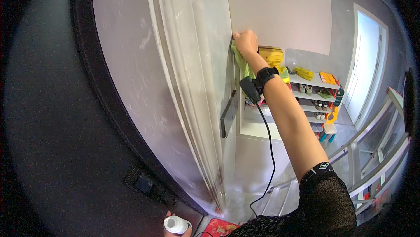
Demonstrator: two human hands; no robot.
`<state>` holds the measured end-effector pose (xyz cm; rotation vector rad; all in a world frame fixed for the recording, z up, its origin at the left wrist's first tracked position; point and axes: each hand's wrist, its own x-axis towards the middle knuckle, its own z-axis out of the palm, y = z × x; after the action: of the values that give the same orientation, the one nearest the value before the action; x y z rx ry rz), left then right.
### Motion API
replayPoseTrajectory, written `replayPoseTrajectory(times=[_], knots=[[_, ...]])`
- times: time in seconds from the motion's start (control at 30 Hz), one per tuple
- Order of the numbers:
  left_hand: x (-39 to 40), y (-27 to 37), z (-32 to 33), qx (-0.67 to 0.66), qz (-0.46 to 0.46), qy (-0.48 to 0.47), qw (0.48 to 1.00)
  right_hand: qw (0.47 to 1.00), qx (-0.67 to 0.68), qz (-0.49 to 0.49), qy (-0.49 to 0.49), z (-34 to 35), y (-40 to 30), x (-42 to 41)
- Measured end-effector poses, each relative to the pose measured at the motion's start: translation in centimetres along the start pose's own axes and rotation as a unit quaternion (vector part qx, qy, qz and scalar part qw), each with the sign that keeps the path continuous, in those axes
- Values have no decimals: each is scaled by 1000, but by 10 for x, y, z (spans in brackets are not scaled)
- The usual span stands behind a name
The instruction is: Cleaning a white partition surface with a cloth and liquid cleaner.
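My right hand (pixel 246 42) is raised to the corner where the pale wall panel (pixel 216 23) meets the pinkish wall (pixel 279 10). Its fingers are closed on a light green cloth (pixel 241 61), which hangs down below the fist. A black device on a strap (pixel 262 81) sits on my right wrist, and a cable runs from it towards my body. Low in the view, my left hand (pixel 187 232) grips a white plastic bottle (pixel 176 224), seen from its top end. Most of that hand is cut off by the lower edge.
A black door (pixel 65 122) with a lock fitting (pixel 142 181) stands at left beside a pale door frame (pixel 183 89). A switch panel (pixel 228 114) is on the wall. Shoe shelves (pixel 310 96) stand beyond my arm. A metal stepladder (pixel 354 158) is at right; a red mat (pixel 219 227) lies below.
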<state>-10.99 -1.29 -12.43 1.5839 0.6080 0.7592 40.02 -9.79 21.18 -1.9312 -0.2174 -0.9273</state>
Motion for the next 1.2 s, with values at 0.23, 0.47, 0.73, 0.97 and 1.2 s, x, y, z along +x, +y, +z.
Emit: replayPoseTrajectory(times=[0.23,0.47,0.73,0.97,1.2], knots=[[-3,7,5,-8,0,-7,1000,1000,19,8,-10,-6,-7,11],[-1,2,-1,35,-27,-21,999,997,38,57,-37,5,6,-12],[-4,0,1,44,5,-30,999,999,30,38,-15,0,6,-11],[-11,-12,-5,62,-32,-23,997,995,31,78,-58,-8,-4,-5],[-6,1,8,67,-41,-18,997,999,3,30,-9,-1,3,6]])
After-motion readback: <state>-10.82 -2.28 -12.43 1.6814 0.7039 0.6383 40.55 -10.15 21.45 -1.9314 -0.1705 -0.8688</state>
